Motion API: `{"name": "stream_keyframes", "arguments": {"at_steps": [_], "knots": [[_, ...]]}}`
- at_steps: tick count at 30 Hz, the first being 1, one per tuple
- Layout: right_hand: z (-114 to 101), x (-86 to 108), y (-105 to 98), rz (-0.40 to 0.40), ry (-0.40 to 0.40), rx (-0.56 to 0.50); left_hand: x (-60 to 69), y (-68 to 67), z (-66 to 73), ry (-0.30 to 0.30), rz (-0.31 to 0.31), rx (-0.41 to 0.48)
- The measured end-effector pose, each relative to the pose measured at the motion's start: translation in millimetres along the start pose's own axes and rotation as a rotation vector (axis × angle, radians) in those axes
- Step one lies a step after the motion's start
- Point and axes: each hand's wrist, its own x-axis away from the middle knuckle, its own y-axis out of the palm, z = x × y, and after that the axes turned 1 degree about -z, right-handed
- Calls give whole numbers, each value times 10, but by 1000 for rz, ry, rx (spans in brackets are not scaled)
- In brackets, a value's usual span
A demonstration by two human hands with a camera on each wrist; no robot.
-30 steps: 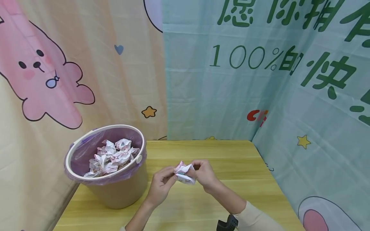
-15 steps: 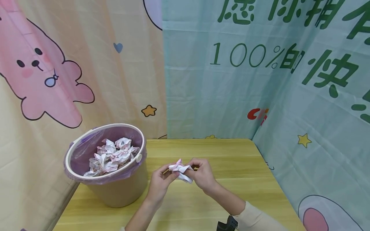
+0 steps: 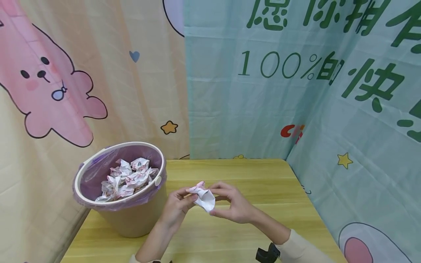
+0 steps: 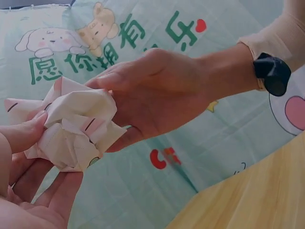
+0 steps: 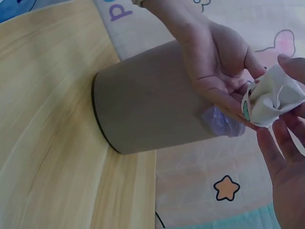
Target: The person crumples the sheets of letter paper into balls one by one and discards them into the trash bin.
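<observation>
A crumpled sheet of paper (image 3: 205, 199), white with pink patches and dark printed marks, is held above the table between both hands. My left hand (image 3: 175, 208) pinches its left side; in the left wrist view the thumb (image 4: 24, 131) presses the front and the fingers support it from below. My right hand (image 3: 235, 204) holds the right edge, thumb low and forefinger high, spread wide around the paper. In the right wrist view, folds of the paper (image 5: 274, 98) sit between the fingers of both hands. Part of each hand's fingertips is hidden behind the paper.
A beige bin (image 3: 135, 221) with a purple liner stands on the left of the wooden table (image 3: 256, 233). Several crumpled papers (image 3: 126, 182) lie in it. Printed curtains (image 3: 230, 109) hang behind and to the right. A dark device (image 3: 268, 253) sits on the right wrist.
The paper has been turned and bunched between the hands, showing a broader white face. The right hand's thumb and fingers have spread apart from their tighter pinch. The bin and its papers stay put.
</observation>
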Motion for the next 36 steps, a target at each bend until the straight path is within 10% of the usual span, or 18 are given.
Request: {"name": "stream_keyframes", "arguments": {"at_steps": [7, 15, 26, 36], "knots": [[-30, 25, -72, 37, -165, 241, -35, -58, 28, -92, -195, 224], [-121, -51, -97, 66, -35, 57, -89, -32, 64, -166, -221, 242], [-292, -161, 24, 176, 359, -315, -117, 4, 101, -165, -112, 194], [-170, -204, 240, 422, 505, -380, -75, 210, 110, -4, 266, -227]]}}
